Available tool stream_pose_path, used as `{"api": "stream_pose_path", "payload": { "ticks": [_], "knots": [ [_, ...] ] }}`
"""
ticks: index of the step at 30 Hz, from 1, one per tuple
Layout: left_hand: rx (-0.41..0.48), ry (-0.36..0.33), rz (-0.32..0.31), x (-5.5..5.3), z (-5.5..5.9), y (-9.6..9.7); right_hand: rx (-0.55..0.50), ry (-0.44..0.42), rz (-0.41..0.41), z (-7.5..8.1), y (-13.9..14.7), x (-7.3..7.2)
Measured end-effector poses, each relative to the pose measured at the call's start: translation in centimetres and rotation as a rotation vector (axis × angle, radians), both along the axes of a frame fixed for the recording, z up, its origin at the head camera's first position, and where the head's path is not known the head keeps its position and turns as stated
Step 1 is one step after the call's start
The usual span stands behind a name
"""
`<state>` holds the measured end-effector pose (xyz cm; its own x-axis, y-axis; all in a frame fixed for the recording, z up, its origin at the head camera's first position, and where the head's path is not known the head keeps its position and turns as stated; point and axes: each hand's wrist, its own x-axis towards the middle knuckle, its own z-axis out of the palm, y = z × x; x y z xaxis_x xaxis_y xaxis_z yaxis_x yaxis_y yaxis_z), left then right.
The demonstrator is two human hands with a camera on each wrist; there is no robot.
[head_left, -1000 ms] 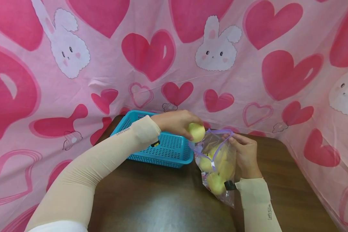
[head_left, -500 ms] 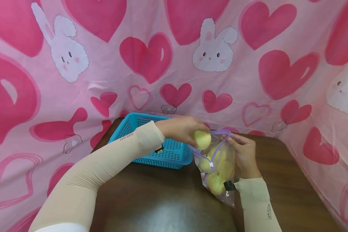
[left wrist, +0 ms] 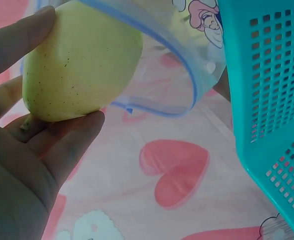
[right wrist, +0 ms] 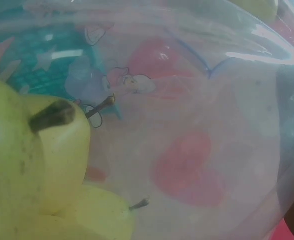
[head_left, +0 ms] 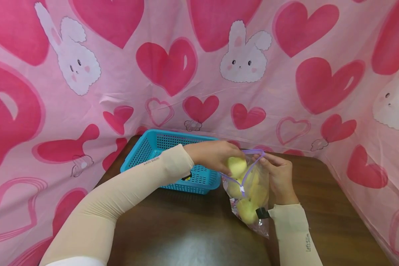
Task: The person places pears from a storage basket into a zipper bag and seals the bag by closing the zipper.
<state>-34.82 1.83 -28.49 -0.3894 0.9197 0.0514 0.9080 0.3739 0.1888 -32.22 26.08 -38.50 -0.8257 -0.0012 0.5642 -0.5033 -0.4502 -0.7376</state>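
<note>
A yellow-green pear (head_left: 236, 167) is gripped in my left hand (head_left: 217, 154), at the mouth of a clear zip bag (head_left: 264, 218) with a purple rim. In the left wrist view, fingers and thumb curl round the pear (left wrist: 82, 60), and its far end lies inside the bag's rim (left wrist: 186, 75). My right hand (head_left: 280, 173) pinches the rim on the right side and keeps the mouth apart. Several pears (head_left: 247, 210) sit in the bag; their stems show through the plastic in the right wrist view, where that hand's fingers are mostly hidden.
A blue plastic basket (head_left: 194, 188) with slotted walls stands left of the bag, partly under my left forearm. Both rest on a dark wooden table (head_left: 186, 229). A pink heart-print cloth (head_left: 173, 22) hangs behind and at the sides.
My left hand has moved right and down, bringing the pear from beside the bag's rim into its mouth. The right hand has kept its hold with barely any movement.
</note>
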Motion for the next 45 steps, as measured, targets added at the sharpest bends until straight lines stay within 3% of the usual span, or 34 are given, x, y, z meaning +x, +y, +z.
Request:
{"api": "stream_pose_path", "payload": {
  "ticks": [9,17,26,45],
  "knots": [
    [-0.018,-0.020,-0.023,-0.3,-1.0,0.8,0.015,-0.007,0.003,0.1,0.0,0.1],
    [-0.014,-0.061,-0.037,-0.5,-1.5,1.3,-0.050,-0.018,0.033,-0.1,0.1,0.1],
    [-0.029,-0.095,0.000,-1.0,-1.7,2.0,0.014,-0.034,-0.009,-0.1,0.4,0.1],
    [-0.083,-0.154,-0.026,-1.7,-3.5,3.9,0.015,-0.058,-0.015,-0.1,0.4,0.2]
  ]
}}
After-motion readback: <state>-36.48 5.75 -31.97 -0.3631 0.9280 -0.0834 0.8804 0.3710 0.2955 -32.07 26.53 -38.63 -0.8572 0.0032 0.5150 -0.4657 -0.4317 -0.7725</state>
